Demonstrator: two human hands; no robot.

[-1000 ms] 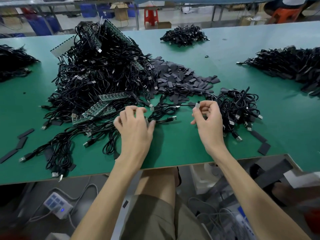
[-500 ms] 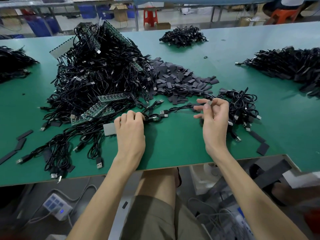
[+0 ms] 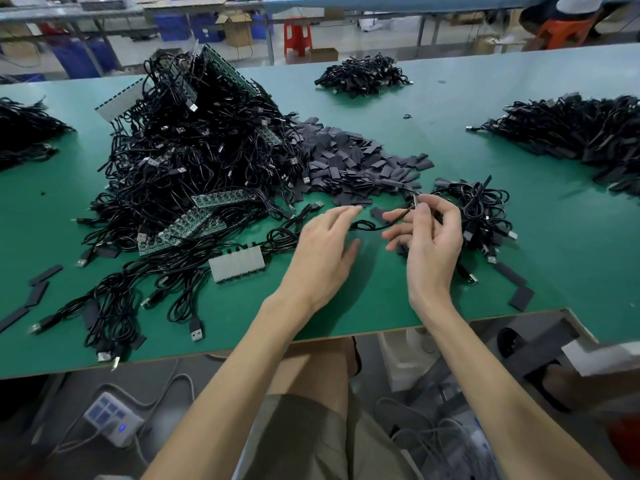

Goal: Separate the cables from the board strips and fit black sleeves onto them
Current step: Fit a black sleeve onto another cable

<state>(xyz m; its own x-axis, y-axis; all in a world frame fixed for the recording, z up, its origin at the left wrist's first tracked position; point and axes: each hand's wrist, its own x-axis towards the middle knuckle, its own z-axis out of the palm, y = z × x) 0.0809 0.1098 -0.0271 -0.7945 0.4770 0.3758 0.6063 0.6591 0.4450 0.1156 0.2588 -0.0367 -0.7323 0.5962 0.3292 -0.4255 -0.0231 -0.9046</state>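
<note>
Pinching a cable [image 3: 367, 226] end, right hand [image 3: 431, 244]; left hand [image 3: 322, 252] spread, fingertips [image 3: 353, 210] blurred

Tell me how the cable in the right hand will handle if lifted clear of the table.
Probably floppy: the cable sags in a curve below the right hand that pinches its end. Likely light, since a fingertip pinch holds it up. It may snag: it runs on toward tangled loops near the white strip, so lifting could drag those.

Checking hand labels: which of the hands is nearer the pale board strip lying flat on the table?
Left. The left hand is just right of the pale board strip; the right hand, pinching a cable, is farther right.
</note>
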